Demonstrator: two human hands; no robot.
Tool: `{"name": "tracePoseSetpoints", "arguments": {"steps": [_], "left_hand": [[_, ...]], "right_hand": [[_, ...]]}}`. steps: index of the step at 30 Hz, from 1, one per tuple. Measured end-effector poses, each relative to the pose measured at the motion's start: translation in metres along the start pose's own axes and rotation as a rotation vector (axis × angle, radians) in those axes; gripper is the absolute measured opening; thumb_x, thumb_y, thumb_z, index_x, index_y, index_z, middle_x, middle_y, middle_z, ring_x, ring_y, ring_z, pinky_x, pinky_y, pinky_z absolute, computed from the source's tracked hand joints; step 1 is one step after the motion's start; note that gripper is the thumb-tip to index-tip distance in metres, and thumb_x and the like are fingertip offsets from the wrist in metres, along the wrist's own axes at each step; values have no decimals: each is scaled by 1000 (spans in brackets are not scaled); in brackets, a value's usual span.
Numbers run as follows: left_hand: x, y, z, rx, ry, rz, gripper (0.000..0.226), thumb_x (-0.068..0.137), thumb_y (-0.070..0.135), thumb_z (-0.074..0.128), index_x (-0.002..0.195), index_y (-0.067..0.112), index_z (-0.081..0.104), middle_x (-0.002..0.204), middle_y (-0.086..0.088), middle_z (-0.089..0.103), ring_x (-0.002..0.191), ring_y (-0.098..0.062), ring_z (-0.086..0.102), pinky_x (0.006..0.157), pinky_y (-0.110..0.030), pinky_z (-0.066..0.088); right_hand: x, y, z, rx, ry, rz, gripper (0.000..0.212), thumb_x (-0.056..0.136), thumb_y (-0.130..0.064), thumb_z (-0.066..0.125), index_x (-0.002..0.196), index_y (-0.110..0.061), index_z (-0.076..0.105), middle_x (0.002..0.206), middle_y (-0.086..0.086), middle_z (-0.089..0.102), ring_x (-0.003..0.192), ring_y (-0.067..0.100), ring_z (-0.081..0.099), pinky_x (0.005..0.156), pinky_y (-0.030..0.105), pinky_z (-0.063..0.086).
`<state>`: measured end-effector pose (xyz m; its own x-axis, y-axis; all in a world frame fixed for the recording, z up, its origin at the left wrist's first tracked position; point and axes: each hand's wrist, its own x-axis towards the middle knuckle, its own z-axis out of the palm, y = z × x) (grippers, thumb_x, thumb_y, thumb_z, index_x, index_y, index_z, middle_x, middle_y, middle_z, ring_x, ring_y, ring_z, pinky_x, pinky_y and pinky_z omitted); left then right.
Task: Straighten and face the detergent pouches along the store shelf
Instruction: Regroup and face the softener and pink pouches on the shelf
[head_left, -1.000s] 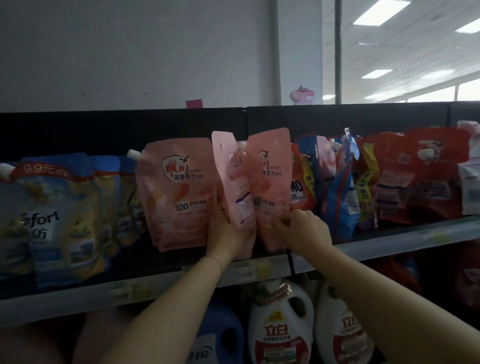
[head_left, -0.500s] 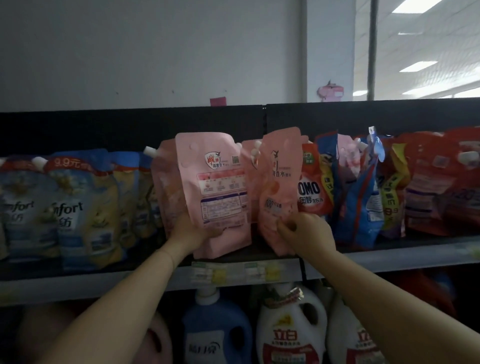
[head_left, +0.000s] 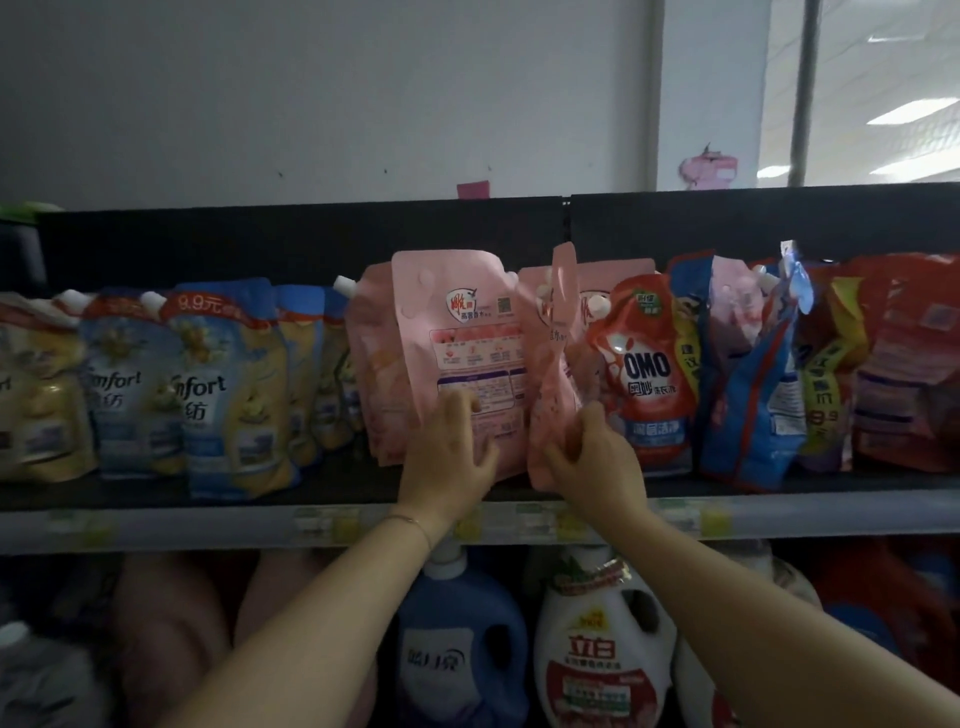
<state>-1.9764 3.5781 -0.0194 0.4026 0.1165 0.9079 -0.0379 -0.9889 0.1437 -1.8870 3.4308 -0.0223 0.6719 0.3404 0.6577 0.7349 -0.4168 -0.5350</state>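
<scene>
A pink detergent pouch (head_left: 457, 332) stands on the top shelf (head_left: 156, 519) with its printed back label facing me. My left hand (head_left: 449, 457) lies flat against its lower front, fingers spread. Right of it a second pink pouch (head_left: 556, 364) is turned almost edge-on, and my right hand (head_left: 592, 457) grips its bottom corner. More pink pouches stand behind these two. A red OMO pouch (head_left: 649, 364) stands upright just to the right.
Blue and yellow Comfort pouches (head_left: 218, 384) fill the shelf's left part. Blue and red pouches (head_left: 753, 374) lean in disorder to the right. Large detergent bottles (head_left: 597, 649) stand on the lower shelf. A white wall rises behind the shelf.
My left hand has let go of the back-facing pink pouch's side and now presses flat on its front. The right-hand pouch has turned from front-facing to nearly edge-on.
</scene>
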Motion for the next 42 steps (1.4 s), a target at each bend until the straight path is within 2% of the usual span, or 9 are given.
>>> {"name": "tracePoseSetpoints", "arguments": {"steps": [3,7,10,13,21,25,29,35,42], "left_hand": [[8,17,12,-34,-141,74,30,87,20,60,109,19,39,100,6,42,75,-13,49,60,-24,44],[15,34,34,-285,-244,-93,19,91,10,51,103,20,40,104,3,45,88,-12,47,74,-24,42],[17,35,48,-372,-276,-268,17,96,18,45,112,22,42,119,0,52,109,-17,52,95,-35,46],[18,36,56,-444,-269,-376,36,99,31,41,132,17,41,134,-2,52,123,-19,49,107,-39,40],[15,42,65,-630,-250,-450,41,97,44,46,131,20,47,127,8,52,119,-8,48,99,-22,35],[13,43,70,-593,-215,-433,42,96,44,47,129,19,49,126,3,52,117,-9,47,104,-27,37],[10,38,66,-488,-164,-397,31,98,33,48,121,13,50,119,1,48,107,-9,46,93,-20,35],[14,33,63,-518,-60,-432,17,100,26,45,108,12,51,108,-1,53,98,-11,50,90,-26,40],[12,7,58,-561,92,-487,31,92,44,45,103,16,53,105,-1,58,99,-15,55,94,-38,46]], "right_hand": [[-1,-1,3,-48,65,69,51,83,-42,67,116,-19,35,107,0,55,94,21,57,70,37,51],[11,-2,13,-9,-16,240,63,86,-41,63,136,-21,29,136,11,38,115,32,51,89,44,50],[16,-4,17,131,-54,274,48,91,-37,57,132,-24,36,127,9,51,103,27,59,84,39,52],[14,-3,11,255,-62,274,35,91,-37,56,123,-28,44,106,1,63,90,20,64,77,36,54],[12,7,0,403,-124,242,38,88,-17,58,124,-28,51,96,-6,65,89,13,64,79,33,56],[14,9,3,407,-126,245,36,88,-18,59,122,-28,53,98,-5,66,90,13,64,82,36,57],[16,11,5,391,-124,222,36,88,-9,55,119,-27,55,94,-4,65,87,13,64,79,34,57],[18,4,20,401,-116,177,32,89,-19,57,118,-33,56,91,-9,67,84,10,66,79,35,58],[14,-22,48,533,-117,211,40,86,-27,58,124,-37,52,103,-7,67,95,14,65,86,41,56]]}}
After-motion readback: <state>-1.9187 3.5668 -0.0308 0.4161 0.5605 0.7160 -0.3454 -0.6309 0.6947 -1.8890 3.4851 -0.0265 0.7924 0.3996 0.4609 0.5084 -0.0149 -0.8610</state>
